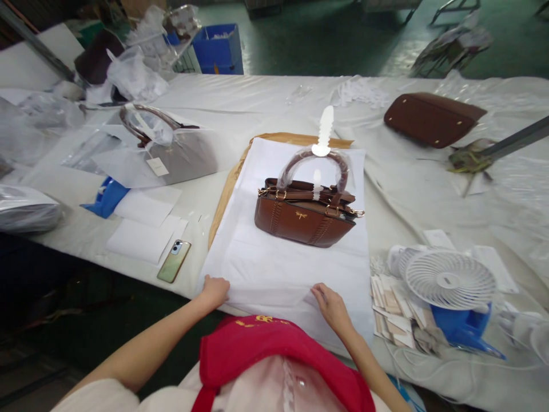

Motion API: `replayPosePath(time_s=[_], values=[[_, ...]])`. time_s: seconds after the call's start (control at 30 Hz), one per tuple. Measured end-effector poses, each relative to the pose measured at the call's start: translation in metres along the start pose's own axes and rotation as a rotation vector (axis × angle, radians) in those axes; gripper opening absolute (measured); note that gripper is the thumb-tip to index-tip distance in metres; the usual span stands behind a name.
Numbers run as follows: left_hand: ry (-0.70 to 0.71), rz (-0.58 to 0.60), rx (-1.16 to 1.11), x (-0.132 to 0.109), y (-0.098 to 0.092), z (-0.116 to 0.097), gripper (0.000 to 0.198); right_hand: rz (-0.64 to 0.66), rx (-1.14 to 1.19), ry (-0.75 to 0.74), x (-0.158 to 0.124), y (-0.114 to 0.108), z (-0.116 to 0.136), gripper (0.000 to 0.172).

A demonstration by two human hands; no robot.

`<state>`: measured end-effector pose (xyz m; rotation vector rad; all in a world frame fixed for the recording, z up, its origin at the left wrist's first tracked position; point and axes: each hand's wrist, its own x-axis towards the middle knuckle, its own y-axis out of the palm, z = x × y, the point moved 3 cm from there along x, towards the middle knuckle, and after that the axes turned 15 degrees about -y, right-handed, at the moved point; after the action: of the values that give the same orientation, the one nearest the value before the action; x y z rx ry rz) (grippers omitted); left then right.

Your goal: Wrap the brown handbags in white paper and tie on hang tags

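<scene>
A brown handbag [295, 220] stands on a stack of white tissue paper [253, 260], its plastic-wrapped handles upright and its top partly open. A white ridged plastic strip [325, 130] sticks up from the handle. My left hand [217, 290] is closed on the near left part of the top sheet. Farther right, my right hand [330, 304] pinches the same sheet near the front, where it looks lifted and creased. Both hands are on the near side of the bag, apart from it. Brown paper [229, 200] shows under the white stack.
A green phone [174, 261], blue tape dispenser [107, 197] and grey handbag [189, 154] with a tag lie left. To the right are a white fan [450, 279], card tags [392, 309] and another brown bag [433, 119]. A metal pole [518, 137] crosses the right side.
</scene>
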<state>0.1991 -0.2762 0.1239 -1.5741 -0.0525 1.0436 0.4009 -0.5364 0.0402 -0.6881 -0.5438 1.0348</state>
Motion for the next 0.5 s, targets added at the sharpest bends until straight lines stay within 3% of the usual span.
replayPosePath(time_s=[0.07, 0.17, 0.23, 0.37, 0.5], values=[[0.014, -0.048, -0.027, -0.002, -0.001, -0.017, 0.054, -0.013, -0.011, -0.019, 0.006, -0.005, 0.002, 0.035], [0.173, -0.207, -0.089, -0.004, 0.003, -0.059, 0.089, -0.04, -0.04, -0.052, 0.016, -0.016, 0.007, 0.035], [0.273, -0.296, -0.087, -0.002, 0.011, -0.084, 0.099, -0.074, -0.065, -0.084, 0.023, -0.026, 0.012, 0.034], [0.287, -0.397, -0.03, 0.014, 0.013, -0.099, 0.083, -0.168, -0.111, -0.143, 0.036, -0.049, 0.02, 0.032], [0.291, -0.431, -0.072, 0.028, -0.018, -0.085, 0.067, -0.261, -0.181, -0.174, 0.054, -0.075, 0.02, 0.032]])
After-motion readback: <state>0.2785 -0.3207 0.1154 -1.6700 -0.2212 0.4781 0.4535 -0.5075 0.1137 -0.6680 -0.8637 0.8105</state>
